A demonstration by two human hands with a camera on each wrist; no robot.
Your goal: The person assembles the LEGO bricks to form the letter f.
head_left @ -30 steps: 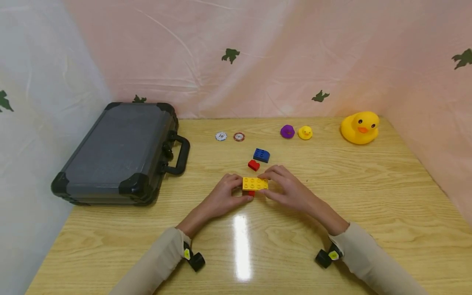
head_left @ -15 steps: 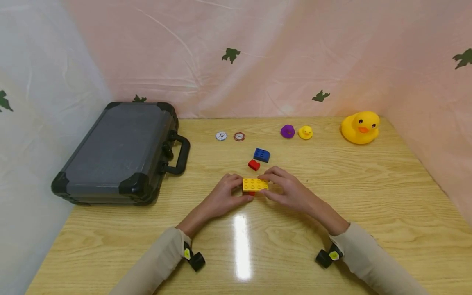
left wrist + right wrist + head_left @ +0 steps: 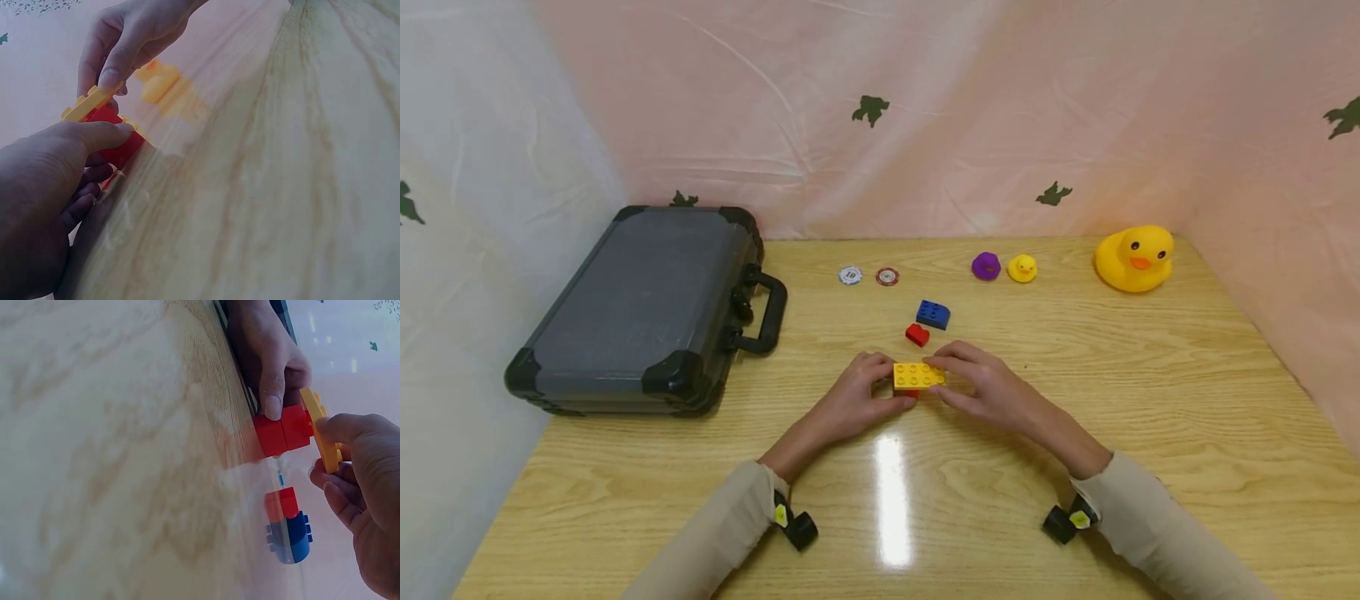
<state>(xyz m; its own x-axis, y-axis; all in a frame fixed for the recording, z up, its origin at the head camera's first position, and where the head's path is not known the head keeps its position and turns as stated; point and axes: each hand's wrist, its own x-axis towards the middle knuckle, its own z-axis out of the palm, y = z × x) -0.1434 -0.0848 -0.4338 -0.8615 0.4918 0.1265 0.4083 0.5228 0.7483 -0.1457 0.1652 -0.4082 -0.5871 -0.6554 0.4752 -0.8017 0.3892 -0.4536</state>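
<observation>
Yellow brick (image 3: 910, 377) pinched in right fingers (image 3: 342, 428); left fingers (image 3: 103, 134) grip red bricks (image 3: 295, 429), well inside table edge (image 3: 820, 247).

Gray hard case (image 3: 632, 304) lying flat, left side of wood-grain table (image 3: 1165, 367), black corners, black handle (image 3: 770, 317) facing right. Two poker chips near back edge: white-blue chip (image 3: 851, 276) marked 10, red-rimmed chip (image 3: 887, 277) just beside it. Further right, small purple toy (image 3: 986, 267) next to small yellow duck (image 3: 1022, 268); large yellow duck (image 3: 1133, 260) near back right corner. Bright light streak (image 3: 892, 504) on tabletop, front. Wrinkled pink cloth (image 3: 962, 100) behind, dark green leaf-like patches (image 3: 871, 110) on it.
</observation>
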